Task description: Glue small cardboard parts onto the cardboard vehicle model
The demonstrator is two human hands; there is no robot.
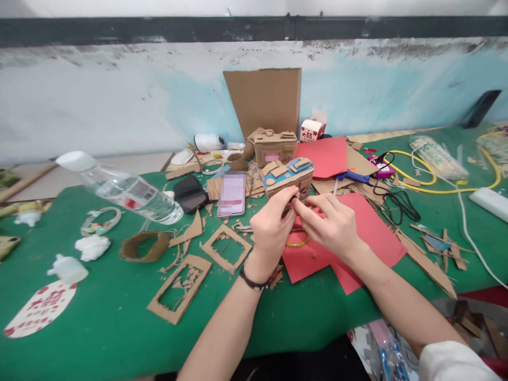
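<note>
My left hand [272, 227] and my right hand [331, 222] meet fingertip to fingertip above the table's middle. Both are closed in a pinch around something small, mostly hidden by the fingers. Just behind them sits a box-shaped cardboard model [282, 177] with a blue top and cardboard strips on it. A plain cardboard model shaped like a camera [275, 150] stands farther back. Under my hands, a yellow loop [298, 244] rests on red paper [367, 233]. Two cut-out cardboard frames [174, 313] lie left of my left wrist.
A water bottle [127, 193] leans at the left, near a lit phone [238, 185] and a dark phone [190, 194]. To the right are a blue glue gun [351, 175], its black cord, a yellow cable [431, 174] and cardboard scraps [431, 262]. A cardboard sheet [270, 100] leans on the wall.
</note>
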